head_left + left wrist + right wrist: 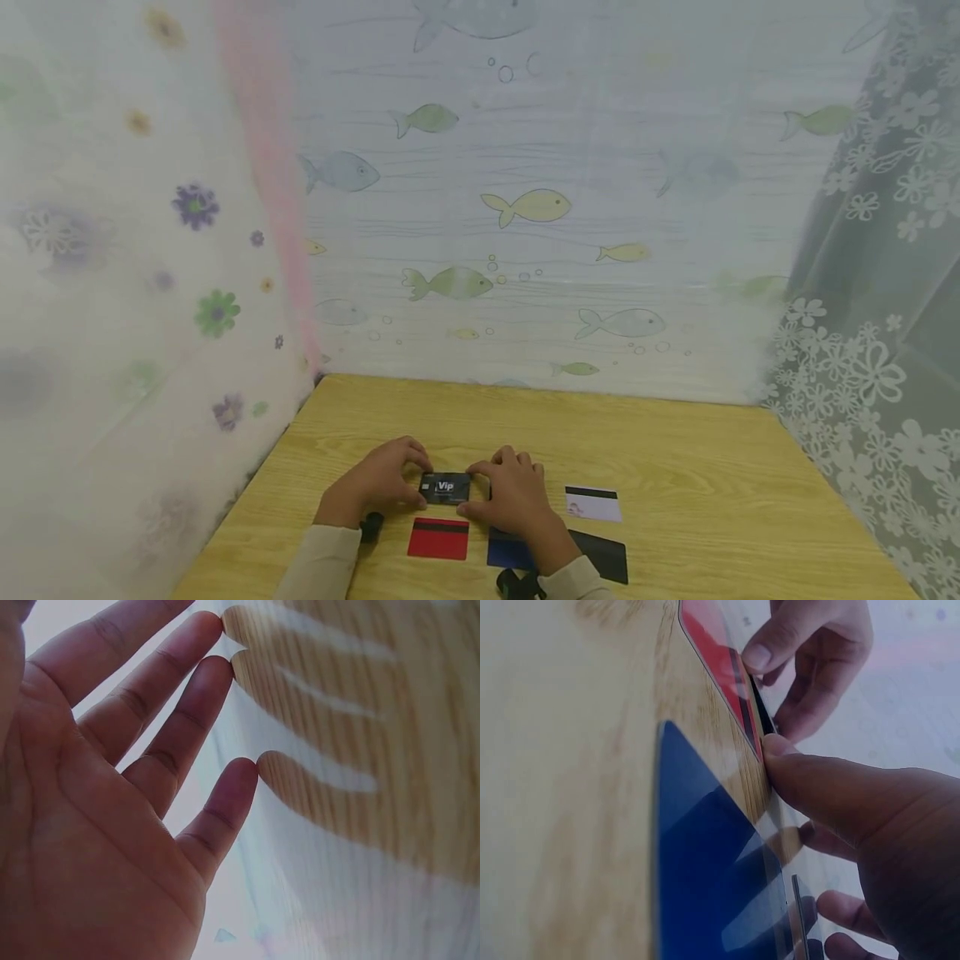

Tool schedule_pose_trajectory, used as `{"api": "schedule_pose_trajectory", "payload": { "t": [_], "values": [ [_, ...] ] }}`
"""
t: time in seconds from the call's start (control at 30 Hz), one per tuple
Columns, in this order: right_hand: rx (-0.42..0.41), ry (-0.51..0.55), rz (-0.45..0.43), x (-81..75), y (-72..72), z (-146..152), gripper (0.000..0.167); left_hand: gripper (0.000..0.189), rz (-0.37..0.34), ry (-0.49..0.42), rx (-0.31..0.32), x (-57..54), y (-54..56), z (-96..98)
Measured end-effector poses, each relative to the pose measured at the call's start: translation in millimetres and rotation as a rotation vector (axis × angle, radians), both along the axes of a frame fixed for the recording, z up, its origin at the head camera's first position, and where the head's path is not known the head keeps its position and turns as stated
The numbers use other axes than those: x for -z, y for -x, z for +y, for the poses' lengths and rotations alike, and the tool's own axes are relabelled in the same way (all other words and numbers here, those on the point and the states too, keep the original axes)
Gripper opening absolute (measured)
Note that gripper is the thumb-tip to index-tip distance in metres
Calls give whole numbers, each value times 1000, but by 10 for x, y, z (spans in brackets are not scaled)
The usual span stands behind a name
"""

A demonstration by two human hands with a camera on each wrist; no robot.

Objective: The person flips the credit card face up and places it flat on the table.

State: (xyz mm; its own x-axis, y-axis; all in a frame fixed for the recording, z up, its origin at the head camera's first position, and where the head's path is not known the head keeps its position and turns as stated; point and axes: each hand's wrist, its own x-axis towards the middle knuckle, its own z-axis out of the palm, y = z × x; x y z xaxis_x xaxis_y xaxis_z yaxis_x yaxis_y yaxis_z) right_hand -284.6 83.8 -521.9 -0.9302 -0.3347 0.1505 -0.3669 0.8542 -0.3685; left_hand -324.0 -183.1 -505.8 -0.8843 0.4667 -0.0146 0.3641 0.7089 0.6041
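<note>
A black card with "Vip" on it point(446, 489) lies on the wooden table between both hands. My left hand point(384, 477) holds its left end by the corners with thumb and index finger. The other left fingertips point(244, 776) rest on the tabletop. At the card's right end, my right hand point(517, 493) holds the corners the same way. Just in front is a red card point(438, 542) with a dark stripe. Under the right wrist lies a blue card point(507, 552), partly covered. The right hand hides most of another dark card point(801, 915).
A white card with a black stripe point(593, 505) lies right of the right hand. Nearer, a black card point(606, 557) lies partly behind the right forearm. The wooden table point(675, 450) meets a fish-patterned curtain point(525, 333) at the back, with flowered curtains at both sides.
</note>
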Motion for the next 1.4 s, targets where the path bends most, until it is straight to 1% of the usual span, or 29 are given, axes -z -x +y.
{"api": "schedule_pose_trajectory", "payload": {
  "t": [0.2, 0.33, 0.43, 0.67, 0.97, 1.17, 1.27, 1.4],
  "values": [
    [2, -3, -22, 45, -5, -1, 62, 40, -19, 20, -20, 15, -25, -2],
    [7, -10, -19, 61, -10, 2, 61, 40, -7, 9, -6, 33, -23, -1],
    [6, -18, -15, 47, -12, 7, 60, 41, -4, -2, 1, 37, -11, -1],
    [-4, -19, 8, 30, -7, 30, 60, 40, -7, -3, -23, 51, 8, 12],
    [5, -15, -15, 5, 1, 24, 59, 41, 5, 13, -19, 38, 20, 49],
    [-21, -36, -29, -51, -3, 25, 59, 42, -11, 38, -38, 25, -2, 62],
    [-39, -36, -17, -69, 7, 50, 61, 44, 15, 55, -32, 0, -21, 96],
    [-50, -36, -10, -102, 15, 107, 63, 54, 65, 69, -18, -36, -36, 177]
  ]
}}
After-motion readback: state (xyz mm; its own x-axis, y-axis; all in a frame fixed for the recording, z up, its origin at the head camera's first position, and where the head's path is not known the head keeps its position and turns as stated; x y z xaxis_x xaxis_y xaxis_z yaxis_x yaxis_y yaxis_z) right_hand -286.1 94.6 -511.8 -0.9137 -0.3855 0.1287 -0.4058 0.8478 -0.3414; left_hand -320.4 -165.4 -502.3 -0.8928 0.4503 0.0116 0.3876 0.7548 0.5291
